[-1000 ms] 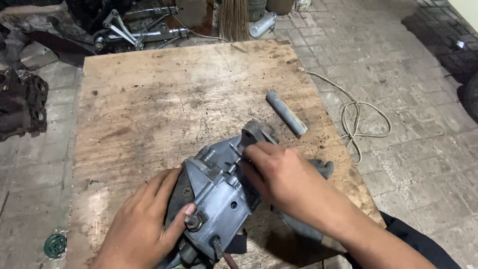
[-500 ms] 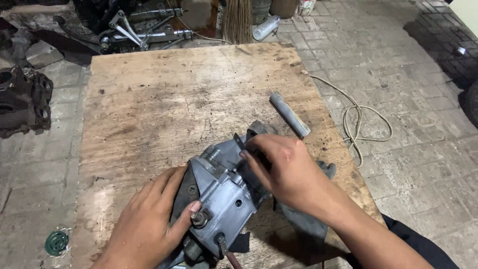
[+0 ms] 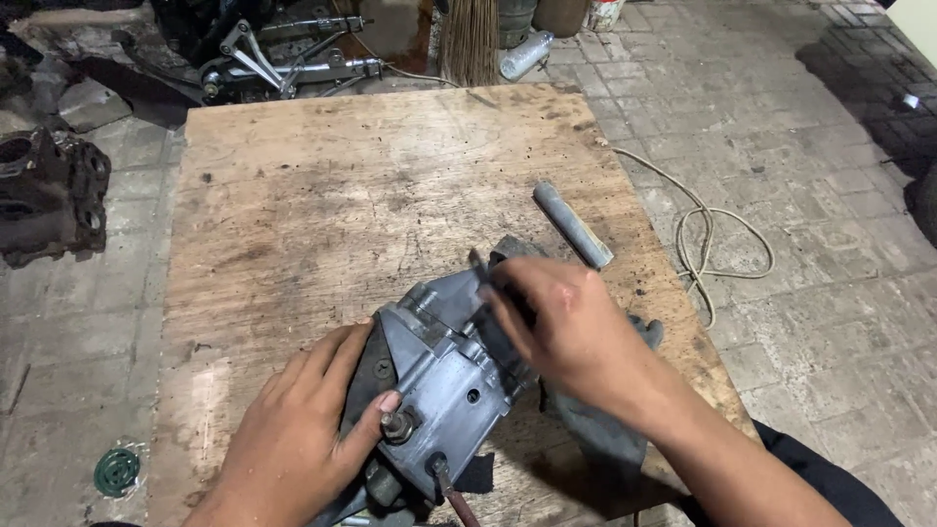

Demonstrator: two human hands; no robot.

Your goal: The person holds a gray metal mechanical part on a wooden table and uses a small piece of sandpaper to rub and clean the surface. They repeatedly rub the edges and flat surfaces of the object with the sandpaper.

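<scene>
Your left hand (image 3: 293, 439) is clamped on the near side of the grey cast-metal engine housing (image 3: 439, 376), thumb by the end nut, apparently to steady it. It sits on the worn plywood board (image 3: 342, 215), near edge. Your right hand (image 3: 561, 327) is closed over its top, pinching a thin dark tool (image 3: 480, 271). The grey metal cylinder (image 3: 572, 224) lies just beyond, apart.

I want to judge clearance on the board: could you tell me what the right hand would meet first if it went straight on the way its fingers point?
Probably nothing new: the right hand already rests on the grey metal housing; beyond lies bare wooden board.
</scene>
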